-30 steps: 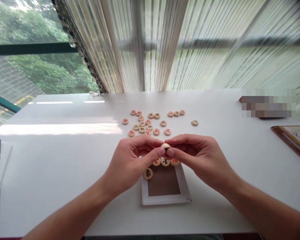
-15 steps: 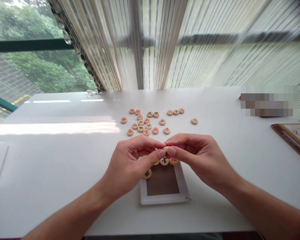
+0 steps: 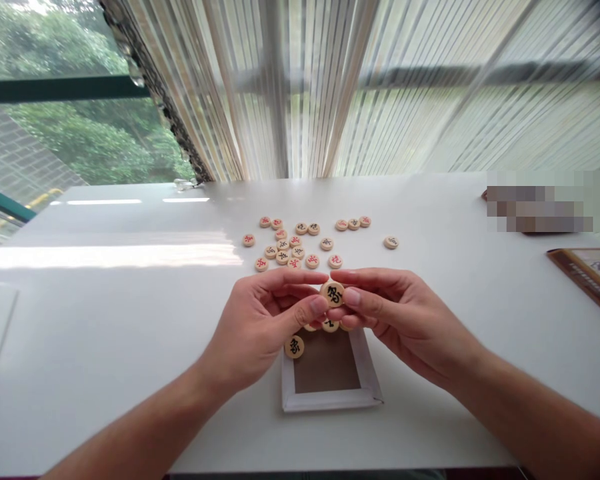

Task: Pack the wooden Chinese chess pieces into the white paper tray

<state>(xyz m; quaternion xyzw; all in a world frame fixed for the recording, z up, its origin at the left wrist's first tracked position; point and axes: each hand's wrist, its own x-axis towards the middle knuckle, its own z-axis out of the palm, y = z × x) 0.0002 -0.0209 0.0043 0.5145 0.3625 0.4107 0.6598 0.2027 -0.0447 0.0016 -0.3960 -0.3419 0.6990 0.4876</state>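
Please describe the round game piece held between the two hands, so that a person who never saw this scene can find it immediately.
On the white table, just in front of the scattered wooden pieces, the left hand and the right hand meet above a shallow white box. Pinched between their fingertips is the held piece. Unlike its neighbours, it is lifted and faces the camera, showing a black character.

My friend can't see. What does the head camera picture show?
Two bare hands, left hand and right hand, together hold up a round wooden game piece with a black character above a shallow white box with a brown floor. More round wooden pieces marked red or black lie scattered on the white table beyond.
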